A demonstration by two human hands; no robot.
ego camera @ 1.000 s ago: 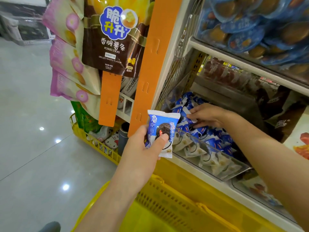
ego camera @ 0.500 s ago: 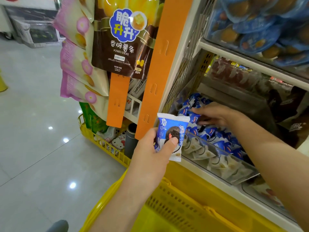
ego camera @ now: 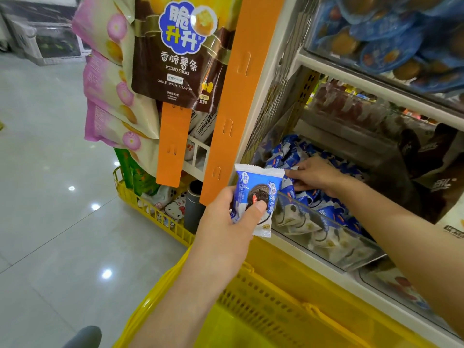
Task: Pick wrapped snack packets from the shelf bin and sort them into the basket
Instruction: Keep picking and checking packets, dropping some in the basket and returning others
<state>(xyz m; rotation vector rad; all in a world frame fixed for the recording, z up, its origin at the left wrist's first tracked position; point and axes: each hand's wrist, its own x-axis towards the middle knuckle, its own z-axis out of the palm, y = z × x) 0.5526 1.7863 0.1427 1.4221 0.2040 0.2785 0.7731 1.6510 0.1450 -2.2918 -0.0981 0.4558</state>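
Note:
My left hand (ego camera: 226,217) holds a blue and white snack packet (ego camera: 256,194) upright in front of the shelf, thumb across its picture of a dark cookie. My right hand (ego camera: 313,175) reaches into the clear shelf bin (ego camera: 334,237), fingers down among several blue and white packets (ego camera: 286,151); its fingertips touch one packet, and a grip is not clear. The yellow basket (ego camera: 271,295) sits below my left forearm, under the bin.
An orange hanging strip (ego camera: 236,96) with a brown potato-stick bag (ego camera: 178,54) and pink snack bags (ego camera: 110,96) hangs left of the shelf. A second yellow basket (ego camera: 148,207) of goods stands on the grey tiled floor. Upper shelves hold blue-lidded cups (ego camera: 386,38).
My view has drifted, so the scene sits lower and to the right. My right hand stays in the bin, fingers shifting among the packets. My left hand keeps the same packet.

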